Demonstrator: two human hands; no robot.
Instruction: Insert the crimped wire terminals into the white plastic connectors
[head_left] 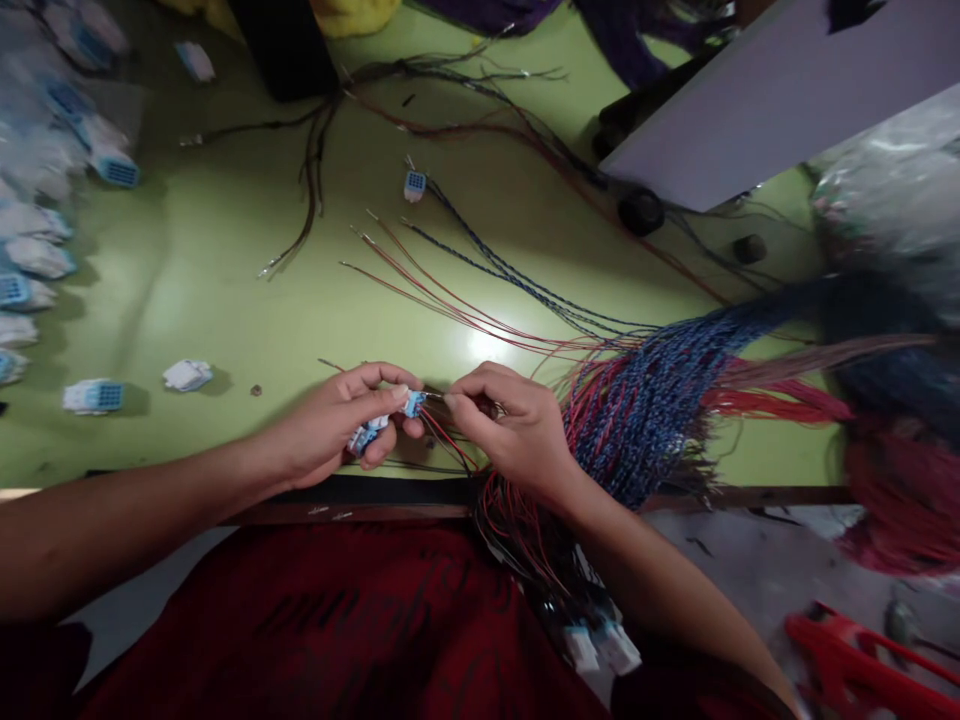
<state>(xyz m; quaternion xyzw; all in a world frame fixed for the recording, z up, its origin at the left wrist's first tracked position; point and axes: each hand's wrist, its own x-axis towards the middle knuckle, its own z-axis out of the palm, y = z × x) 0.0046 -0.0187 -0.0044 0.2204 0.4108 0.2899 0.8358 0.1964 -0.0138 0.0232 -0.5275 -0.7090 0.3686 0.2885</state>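
Observation:
My left hand is closed around a small white and blue connector just above the near edge of the green table. My right hand pinches a thin red wire, its metal tip at the connector's face. More red wires run from under my right hand down over the table edge toward my lap, where finished connectors hang.
A thick bundle of blue and red twisted wires lies to the right. Loose red and blue wires fan across the middle. Several white and blue connectors lie along the left side. A grey board leans at the back right.

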